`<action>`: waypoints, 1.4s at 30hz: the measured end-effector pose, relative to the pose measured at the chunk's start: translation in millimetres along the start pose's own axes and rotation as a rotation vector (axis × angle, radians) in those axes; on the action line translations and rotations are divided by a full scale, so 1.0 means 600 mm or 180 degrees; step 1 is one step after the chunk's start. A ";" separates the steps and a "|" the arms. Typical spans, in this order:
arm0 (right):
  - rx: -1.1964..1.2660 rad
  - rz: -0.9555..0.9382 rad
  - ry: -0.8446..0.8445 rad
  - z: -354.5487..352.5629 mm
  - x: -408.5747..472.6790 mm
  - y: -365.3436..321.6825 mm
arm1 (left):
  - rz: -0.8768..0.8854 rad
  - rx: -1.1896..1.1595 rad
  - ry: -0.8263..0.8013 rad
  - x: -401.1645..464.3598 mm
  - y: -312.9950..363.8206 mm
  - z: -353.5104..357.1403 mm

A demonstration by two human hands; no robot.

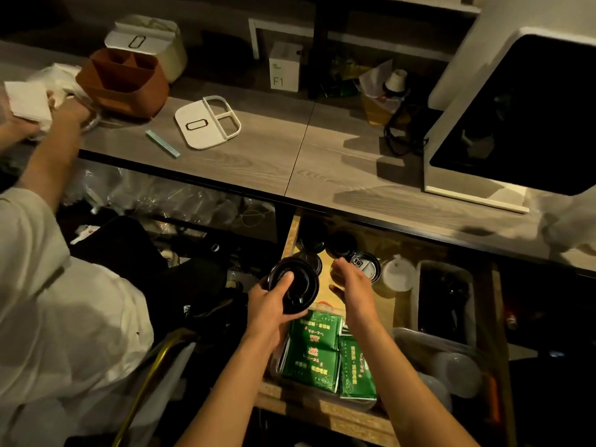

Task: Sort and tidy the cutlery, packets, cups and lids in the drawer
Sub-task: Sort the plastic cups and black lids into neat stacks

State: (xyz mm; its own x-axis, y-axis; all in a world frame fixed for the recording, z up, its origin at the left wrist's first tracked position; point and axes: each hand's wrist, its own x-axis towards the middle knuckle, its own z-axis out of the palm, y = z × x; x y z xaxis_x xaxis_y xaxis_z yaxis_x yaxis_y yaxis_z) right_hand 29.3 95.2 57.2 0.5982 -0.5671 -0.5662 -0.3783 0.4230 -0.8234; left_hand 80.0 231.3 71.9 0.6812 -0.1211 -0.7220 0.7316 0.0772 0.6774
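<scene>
While left hand (269,304) grips stack of black lids (294,283) over drawer's (322,411) left edge, we risk slip — lids drop outside, onto dark clutter below. Right hand (350,283) held loose, fingers curled, grasping nothing. Green packets (317,350) lie just beneath wrists; more lids (342,245) at drawer back. Farther: counter (322,162) overhang shades back lids, second person (64,301) crowds left side.
</scene>
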 end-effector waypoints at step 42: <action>-0.2027 -0.2087 -0.0113 -0.025 0.052 -0.005 | -0.0139 -0.0091 -0.0374 0.090 -0.035 0.052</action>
State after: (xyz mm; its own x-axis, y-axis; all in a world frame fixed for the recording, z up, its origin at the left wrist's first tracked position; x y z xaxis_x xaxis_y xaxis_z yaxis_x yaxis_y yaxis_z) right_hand 38.3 65.6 41.2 0.8480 -0.5297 0.0152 -0.2670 -0.4519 -0.8512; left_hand 100.8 192.1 23.1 0.6421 -0.2398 -0.7281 0.7621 0.0972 0.6401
